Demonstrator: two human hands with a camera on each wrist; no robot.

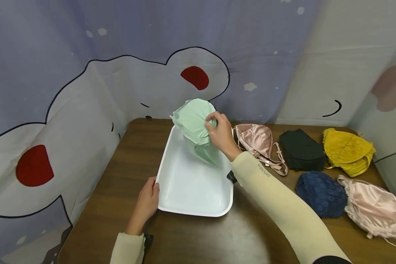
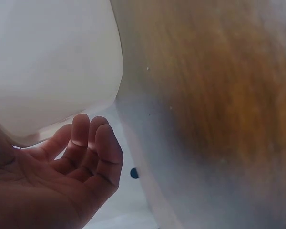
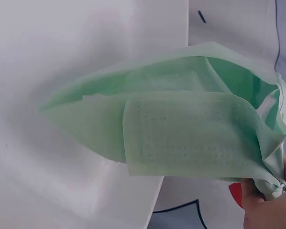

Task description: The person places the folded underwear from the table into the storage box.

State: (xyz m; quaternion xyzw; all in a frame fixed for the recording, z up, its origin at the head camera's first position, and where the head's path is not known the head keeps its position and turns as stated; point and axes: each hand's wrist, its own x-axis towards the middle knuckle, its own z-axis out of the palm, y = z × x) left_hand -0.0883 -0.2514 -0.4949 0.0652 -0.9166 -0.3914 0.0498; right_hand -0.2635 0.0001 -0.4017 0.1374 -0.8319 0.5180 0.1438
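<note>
A mint-green bra [image 1: 194, 123] is bunched at its upper right edge, where my right hand [image 1: 220, 134] pinches it between thumb and fingers. The bra hangs over the far part of a white plastic tray [image 1: 188, 187]. In the right wrist view, the bra [image 3: 190, 136] spreads out from the fingertips and shows a smooth panel with rows of tiny holes. At the tray's near left side, my left hand [image 1: 148, 200] holds the rim. Seen from the left wrist, that hand's fingers [image 2: 107, 148] curl beside the tray's outer wall [image 2: 62, 90].
Right of the tray lie a pink satin bra [image 1: 255, 141], a folded black garment [image 1: 301, 149], a yellow lace bra [image 1: 348, 150], a navy lace garment [image 1: 321, 194] and a pale pink lace-trimmed one [image 1: 376, 207]. A patterned curtain [image 1: 135, 29] encloses the wooden table [image 1: 198, 238].
</note>
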